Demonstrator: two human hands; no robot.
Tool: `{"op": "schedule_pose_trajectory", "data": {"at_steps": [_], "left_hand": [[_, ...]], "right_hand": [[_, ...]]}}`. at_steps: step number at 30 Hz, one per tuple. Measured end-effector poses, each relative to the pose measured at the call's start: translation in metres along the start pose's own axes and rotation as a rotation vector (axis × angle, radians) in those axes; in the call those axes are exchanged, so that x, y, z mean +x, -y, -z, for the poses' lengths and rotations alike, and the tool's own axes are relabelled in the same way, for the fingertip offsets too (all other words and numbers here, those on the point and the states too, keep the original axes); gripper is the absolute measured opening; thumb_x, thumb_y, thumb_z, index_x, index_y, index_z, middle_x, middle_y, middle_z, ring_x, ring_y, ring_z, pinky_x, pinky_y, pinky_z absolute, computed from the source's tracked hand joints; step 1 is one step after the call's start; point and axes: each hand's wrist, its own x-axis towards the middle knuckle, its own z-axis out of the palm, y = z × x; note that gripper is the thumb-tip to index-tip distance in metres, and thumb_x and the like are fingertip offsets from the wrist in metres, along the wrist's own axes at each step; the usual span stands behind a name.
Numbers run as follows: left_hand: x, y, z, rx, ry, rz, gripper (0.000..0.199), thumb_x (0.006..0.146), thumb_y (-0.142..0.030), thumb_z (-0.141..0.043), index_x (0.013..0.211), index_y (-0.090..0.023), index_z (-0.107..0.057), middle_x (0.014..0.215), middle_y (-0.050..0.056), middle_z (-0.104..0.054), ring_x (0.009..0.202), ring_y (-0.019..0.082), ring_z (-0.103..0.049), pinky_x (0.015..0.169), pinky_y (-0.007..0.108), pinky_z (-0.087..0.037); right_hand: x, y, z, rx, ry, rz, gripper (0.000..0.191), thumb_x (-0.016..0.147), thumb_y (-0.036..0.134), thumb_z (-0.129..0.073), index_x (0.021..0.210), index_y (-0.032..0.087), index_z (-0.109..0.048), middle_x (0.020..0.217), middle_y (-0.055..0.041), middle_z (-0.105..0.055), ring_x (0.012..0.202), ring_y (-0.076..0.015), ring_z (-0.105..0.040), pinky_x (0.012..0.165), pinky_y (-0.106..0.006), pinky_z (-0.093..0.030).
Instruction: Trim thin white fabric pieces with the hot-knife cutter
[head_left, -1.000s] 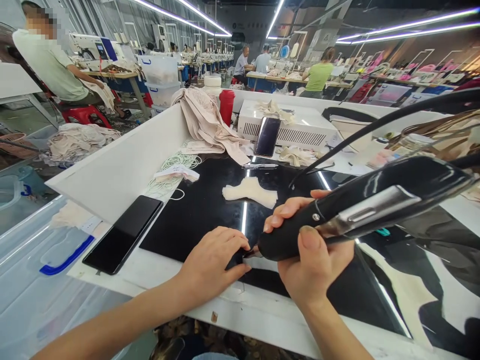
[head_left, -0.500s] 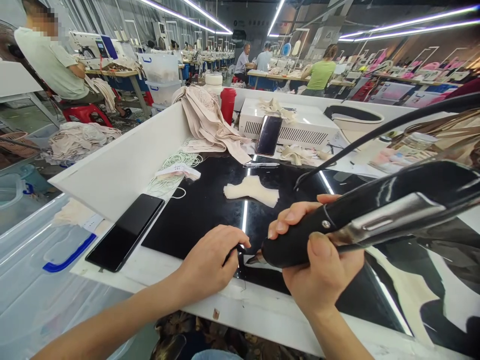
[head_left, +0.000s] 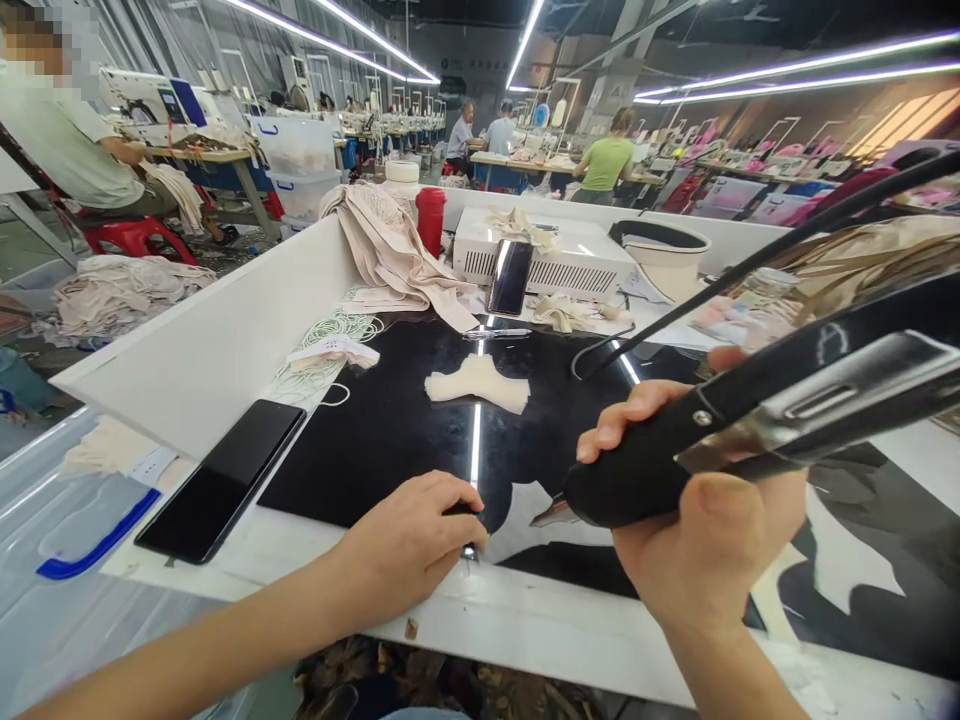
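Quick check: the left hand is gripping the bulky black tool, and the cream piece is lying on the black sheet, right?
Not quite: in the head view, the right hand grips the bulky black tool. The cream piece does lie on the black sheet.

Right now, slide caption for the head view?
Right hand grips a black corded tool over the dark work surface; cream fabric piece lies beyond the left hand.
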Motion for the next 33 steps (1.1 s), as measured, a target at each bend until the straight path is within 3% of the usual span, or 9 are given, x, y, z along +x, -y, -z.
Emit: {"op": "schedule_pose_trajectory", "data": {"at_steps": [5, 11, 19, 27, 33], "left_hand": [[0.023, 0.005, 0.008, -0.023, 0.086, -0.119, 0.021, 0.102, -0.009, -0.057, 0.118, -0.021, -0.065, 0.129, 0.007, -0.070, 0.123, 0.022, -0.065, 0.111, 0.039, -0.049], [0.045, 0.013, 0.011, -0.135, 0.177, -0.098, 0.054, 0.093, -0.020, -0.078, 0.142, -0.027, -0.056, 0.143, 0.007, -0.067, 0.145, 0.028, -0.052, 0.120, 0.045, -0.043], [0.059, 0.019, 0.007, -0.123, 0.206, -0.112, 0.056, 0.086, -0.022, -0.086, 0.137, -0.020, -0.060, 0.138, 0.013, -0.069, 0.143, 0.031, -0.055, 0.120, 0.048, -0.042], [0.058, 0.023, 0.007, -0.190, 0.259, -0.081, 0.069, 0.084, -0.035, -0.088, 0.143, -0.025, -0.056, 0.141, 0.010, -0.068, 0.149, 0.031, -0.050, 0.129, 0.059, -0.026], [0.058, 0.022, 0.008, -0.183, 0.274, -0.075, 0.069, 0.086, -0.040, -0.086, 0.144, -0.023, -0.054, 0.139, 0.011, -0.069, 0.148, 0.033, -0.051, 0.128, 0.062, -0.025]], "right_hand": [[0.004, 0.000, 0.013, -0.099, -0.006, -0.021, 0.042, 0.081, 0.034, -0.088, 0.117, 0.028, -0.067, 0.083, 0.0033, -0.069, 0.065, -0.0163, -0.064, 0.059, -0.033, -0.057], [-0.001, -0.009, 0.014, -0.075, -0.004, -0.005, 0.042, 0.085, 0.033, -0.085, 0.121, 0.027, -0.063, 0.086, 0.0035, -0.070, 0.066, -0.0162, -0.067, 0.064, -0.035, -0.058], [0.002, -0.021, 0.010, -0.038, -0.010, 0.022, 0.036, 0.087, 0.035, -0.082, 0.116, 0.029, -0.061, 0.085, 0.0053, -0.068, 0.062, -0.0137, -0.066, 0.060, -0.033, -0.056], [0.004, -0.029, 0.008, -0.034, -0.029, -0.008, 0.040, 0.084, 0.040, -0.082, 0.116, 0.029, -0.060, 0.083, 0.0050, -0.067, 0.061, -0.0143, -0.064, 0.059, -0.034, -0.055], [0.002, -0.029, 0.005, -0.020, -0.049, 0.004, 0.041, 0.084, 0.038, -0.084, 0.117, 0.028, -0.061, 0.082, 0.0047, -0.067, 0.061, -0.0147, -0.064, 0.057, -0.032, -0.054]]}}
